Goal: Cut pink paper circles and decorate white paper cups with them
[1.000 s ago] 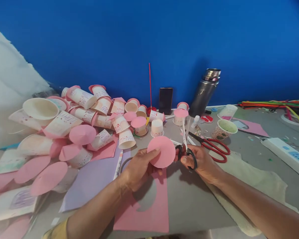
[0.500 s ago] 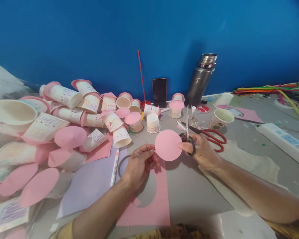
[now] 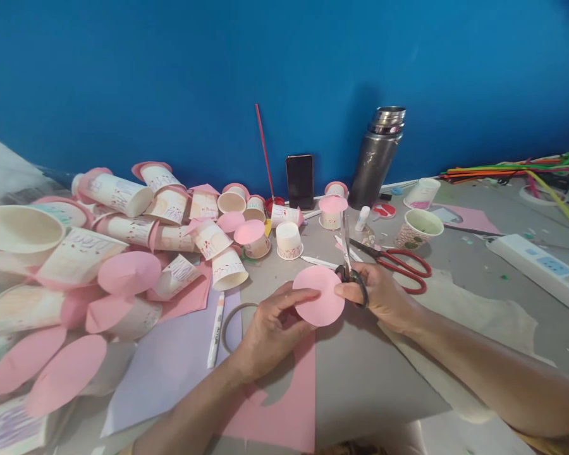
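A round pink paper disc (image 3: 318, 303) is held between my two hands above the table. My left hand (image 3: 272, 328) pinches its left side, index finger on top and thumb at the lower edge. At the disc's right edge, the thumb of my right hand (image 3: 377, 294) presses on the paper. That same hand holds black-handled scissors (image 3: 346, 246), their blades pointing up and away from me. Below the left hand lies a pink paper sheet (image 3: 284, 426) with a round cut-out. A white marker (image 3: 215, 332) and a roll of tape (image 3: 226, 328) rest on purple paper (image 3: 156, 373).
Decorated paper cups (image 3: 123, 193) with pink discs are heaped at the left. A phone (image 3: 300, 182) and a steel flask (image 3: 377, 161) stand at the back wall. Red-handled scissors (image 3: 410, 268), a patterned cup (image 3: 418, 229) and a power strip (image 3: 533, 265) lie to the right.
My left fingers have moved onto the disc and now grip its left side; before, they were only at its edge. Disc and scissors sit slightly lower in view.
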